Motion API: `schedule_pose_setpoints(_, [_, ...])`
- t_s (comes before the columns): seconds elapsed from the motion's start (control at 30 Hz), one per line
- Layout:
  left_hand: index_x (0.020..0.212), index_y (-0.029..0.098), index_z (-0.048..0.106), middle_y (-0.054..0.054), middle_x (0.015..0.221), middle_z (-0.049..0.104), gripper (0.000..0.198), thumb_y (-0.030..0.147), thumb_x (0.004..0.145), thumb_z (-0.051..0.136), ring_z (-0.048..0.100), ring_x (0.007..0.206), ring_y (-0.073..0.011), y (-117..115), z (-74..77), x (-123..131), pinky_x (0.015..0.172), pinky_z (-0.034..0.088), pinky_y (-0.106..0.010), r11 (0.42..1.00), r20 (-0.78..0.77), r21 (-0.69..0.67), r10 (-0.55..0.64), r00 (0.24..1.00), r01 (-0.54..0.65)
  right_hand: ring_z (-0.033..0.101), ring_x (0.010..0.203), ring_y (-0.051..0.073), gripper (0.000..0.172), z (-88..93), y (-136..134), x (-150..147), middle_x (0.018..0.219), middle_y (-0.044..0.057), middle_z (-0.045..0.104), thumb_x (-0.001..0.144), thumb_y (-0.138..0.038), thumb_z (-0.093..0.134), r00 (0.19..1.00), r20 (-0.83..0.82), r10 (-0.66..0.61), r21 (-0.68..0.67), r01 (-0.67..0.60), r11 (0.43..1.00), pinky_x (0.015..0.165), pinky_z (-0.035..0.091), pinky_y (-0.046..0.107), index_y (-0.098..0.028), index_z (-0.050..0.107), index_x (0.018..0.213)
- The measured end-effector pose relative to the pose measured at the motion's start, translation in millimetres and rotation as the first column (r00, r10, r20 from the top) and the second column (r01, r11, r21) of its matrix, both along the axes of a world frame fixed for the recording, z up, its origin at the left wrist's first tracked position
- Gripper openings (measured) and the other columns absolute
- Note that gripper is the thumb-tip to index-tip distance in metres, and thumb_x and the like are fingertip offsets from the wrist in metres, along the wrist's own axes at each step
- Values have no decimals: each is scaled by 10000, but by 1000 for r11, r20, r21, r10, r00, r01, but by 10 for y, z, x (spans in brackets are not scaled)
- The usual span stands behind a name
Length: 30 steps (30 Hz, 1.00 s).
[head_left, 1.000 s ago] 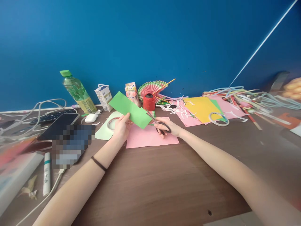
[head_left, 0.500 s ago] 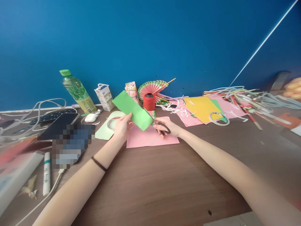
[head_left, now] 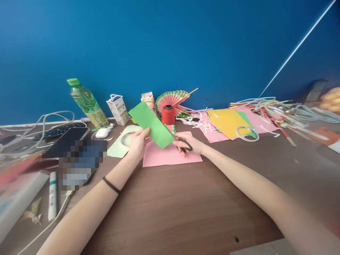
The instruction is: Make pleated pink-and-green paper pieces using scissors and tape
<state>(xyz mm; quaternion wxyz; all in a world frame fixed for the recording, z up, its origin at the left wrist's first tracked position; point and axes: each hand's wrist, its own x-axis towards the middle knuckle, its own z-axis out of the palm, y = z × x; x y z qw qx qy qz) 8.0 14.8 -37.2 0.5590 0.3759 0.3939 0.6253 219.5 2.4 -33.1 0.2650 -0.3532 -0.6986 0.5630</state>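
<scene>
My left hand [head_left: 138,142] pinches the lower edge of a green sheet of paper [head_left: 151,124], a tilted rectangle held above the table. Scissors [head_left: 185,143] with dark handles are in my right hand [head_left: 191,141], fingers wrapped about the loops. Their blades meet the right end of the green paper; part of the blades is hidden. Beneath both hands a pink sheet [head_left: 172,157] lies flat. Close to my left wrist, a roll of tape [head_left: 125,141] rests on a pale green sheet [head_left: 117,150].
Behind stand a red thread spool [head_left: 168,116], a paper fan [head_left: 170,100], a carton [head_left: 118,110] and a leaning bottle [head_left: 89,104]. Phones, cables and a marker [head_left: 52,196] lie left. A yellow sheet [head_left: 225,120], another tape roll [head_left: 247,134] and paper strips lie right.
The green paper has shifted slightly right, and its right corner sits differently against the scissor blades. Both hands stay in nearly the same place.
</scene>
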Motion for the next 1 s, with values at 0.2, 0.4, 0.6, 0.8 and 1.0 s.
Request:
schedule_pose_setpoints(0.2, [581,138,615,1,569,561,164,250,568,734,492,531,-88,-1,-10,0,512,405,-217,1000,3,-6,-12,1000,12,538,365,73,283,-1,2,6,519,-73,508,784,-443,540,1000,-7,-6,-6,6,1000,325,300,152,-177,454,828])
schedule_pose_setpoints(0.4, [631,127,644,-9,627,589,175,256,564,743,515,567,-91,2,-12,3,510,401,-213,1000,12,-10,-30,999,30,543,371,72,287,-4,1,8,533,-67,513,790,-446,530,1000,6,2,3,-2,1000,330,296,153,-173,456,834])
schedule_pose_setpoints(0.6, [677,134,649,-4,644,605,204,270,563,749,546,595,-99,-1,-6,10,555,440,-222,999,25,-15,-29,999,30,543,374,71,311,0,-4,6,529,-69,510,785,-472,529,1000,29,-4,10,4,1000,334,298,154,-176,433,777])
schedule_pose_setpoints(0.8, [786,139,653,-49,787,672,248,269,588,727,622,742,-167,5,-20,-4,654,486,-275,999,25,-14,-35,999,36,536,375,68,332,3,-13,4,516,-67,500,790,-491,513,999,43,-8,48,6,999,343,285,157,-175,424,735])
schedule_pose_setpoints(1.0, [814,137,651,-68,835,690,213,228,625,691,638,805,-194,-3,4,11,734,505,-312,999,56,-29,-36,998,37,522,367,64,317,6,-16,-1,502,-71,487,792,-478,511,998,58,-26,66,22,998,353,302,160,-173,439,744])
